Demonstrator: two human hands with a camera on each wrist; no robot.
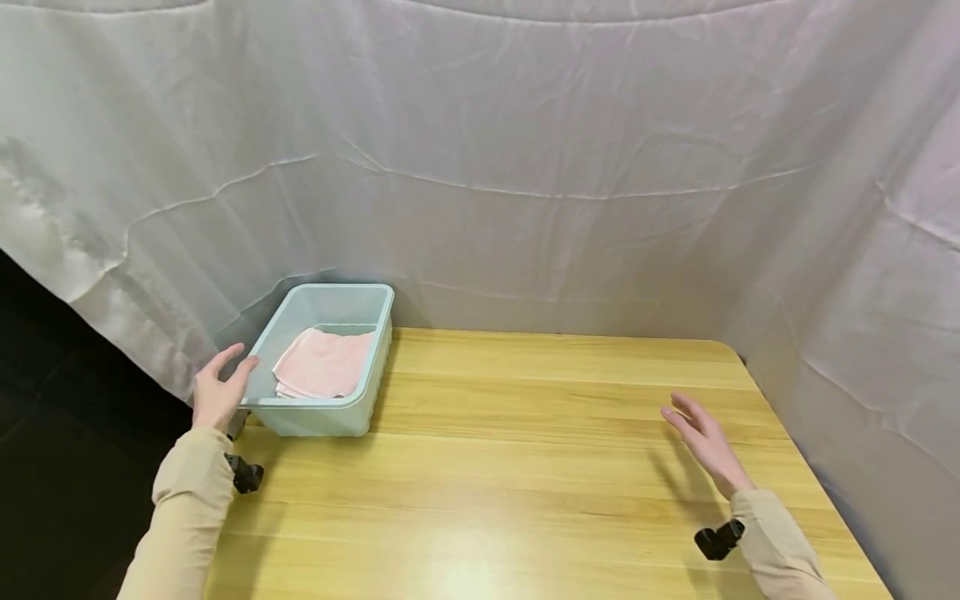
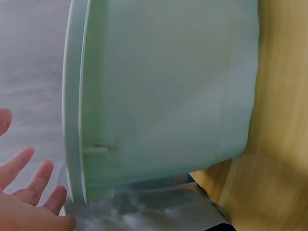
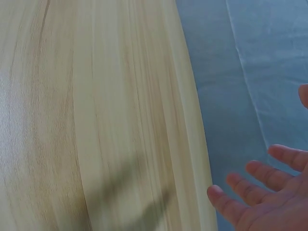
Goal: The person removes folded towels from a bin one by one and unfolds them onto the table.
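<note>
A pale blue-green plastic bin (image 1: 360, 403) stands at the table's back left, and a folded pink cloth (image 1: 324, 363) lies inside it. My left hand (image 1: 220, 387) is at the bin's near left corner, thumb and fingers apart, holding nothing. In the left wrist view, the fingers (image 2: 37, 185) are spread beside the bin's rim (image 2: 72, 106); whether any of them touches it I cannot tell. Over the right part of the table hovers my right hand (image 1: 705, 442), its fingers loosely extended and nothing in them. Its shadow falls on the wood below.
The wooden table (image 1: 525, 433) reaches back to a grey curtain (image 1: 525, 208), which also hangs along the right side. Dark fabric (image 1: 60, 433) fills the lower left. A small black camera (image 1: 718, 540) sits on the right wrist, another black camera (image 1: 246, 475) on the left.
</note>
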